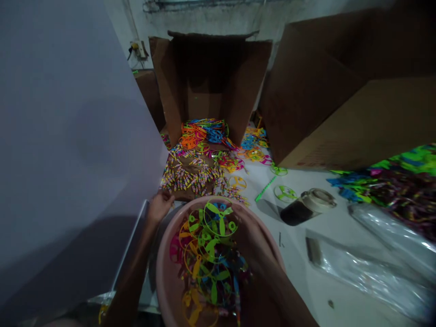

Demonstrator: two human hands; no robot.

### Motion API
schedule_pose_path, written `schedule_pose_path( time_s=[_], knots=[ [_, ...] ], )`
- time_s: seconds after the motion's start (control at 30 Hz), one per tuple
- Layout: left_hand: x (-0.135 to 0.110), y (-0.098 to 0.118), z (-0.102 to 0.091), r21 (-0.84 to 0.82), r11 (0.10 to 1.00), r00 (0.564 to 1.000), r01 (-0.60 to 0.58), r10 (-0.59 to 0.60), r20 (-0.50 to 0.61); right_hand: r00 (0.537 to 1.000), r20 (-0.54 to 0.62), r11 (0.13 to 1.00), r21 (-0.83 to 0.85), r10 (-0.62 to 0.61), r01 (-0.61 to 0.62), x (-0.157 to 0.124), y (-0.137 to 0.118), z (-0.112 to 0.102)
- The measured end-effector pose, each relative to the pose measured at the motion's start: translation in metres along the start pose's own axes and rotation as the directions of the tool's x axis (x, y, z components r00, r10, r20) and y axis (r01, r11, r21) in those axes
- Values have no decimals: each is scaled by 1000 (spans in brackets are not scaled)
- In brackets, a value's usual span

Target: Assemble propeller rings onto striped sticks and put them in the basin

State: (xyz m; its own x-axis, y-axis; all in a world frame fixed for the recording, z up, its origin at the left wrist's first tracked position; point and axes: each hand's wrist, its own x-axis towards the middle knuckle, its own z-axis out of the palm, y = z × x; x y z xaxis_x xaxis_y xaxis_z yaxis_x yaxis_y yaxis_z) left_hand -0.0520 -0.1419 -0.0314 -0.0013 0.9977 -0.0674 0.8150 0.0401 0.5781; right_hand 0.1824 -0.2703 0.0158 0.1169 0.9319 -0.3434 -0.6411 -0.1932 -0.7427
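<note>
A pink basin holds a loose heap of plastic ringed propellers in green, yellow, pink and blue, with small pieces among them. My right hand reaches over the basin, its shadowed fingers closed at the edge of a green ringed propeller on top of the heap. Left of the rim, my left hand has its fingers curled together beside many small multicoloured pieces spread on brown cardboard. Whatever lies between those left fingers is too small to make out.
An open cardboard box stands behind, ringed propellers at its mouth. To the right are a larger carton, a dark jar, a green strip, clear plastic bags and a colourful pile. A pale panel borders the left.
</note>
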Motion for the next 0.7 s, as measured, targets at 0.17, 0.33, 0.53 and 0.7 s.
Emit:
schedule_pose_path(
  time_s=[0.17, 0.33, 0.53, 0.7],
  knots=[
    [-70, 45, -17, -409, 906, 992, -108, 70, -106, 990, 98, 995, 18, 101, -103, -6, 4, 3],
    [-114, 81, -21, -822, 553, 981, -139, 188, -40, 988, 69, 987, -98, 137, -130, -15, 4, 6],
    [-115, 85, -34, -707, 676, 906, -208, 405, 120, 990, 78, 979, -179, 116, -100, -24, -3, -1],
    [-118, 86, -39, -627, 737, 905, -252, 408, 116, 993, 82, 979, -192, 86, -68, -28, -9, -6]
  ],
)
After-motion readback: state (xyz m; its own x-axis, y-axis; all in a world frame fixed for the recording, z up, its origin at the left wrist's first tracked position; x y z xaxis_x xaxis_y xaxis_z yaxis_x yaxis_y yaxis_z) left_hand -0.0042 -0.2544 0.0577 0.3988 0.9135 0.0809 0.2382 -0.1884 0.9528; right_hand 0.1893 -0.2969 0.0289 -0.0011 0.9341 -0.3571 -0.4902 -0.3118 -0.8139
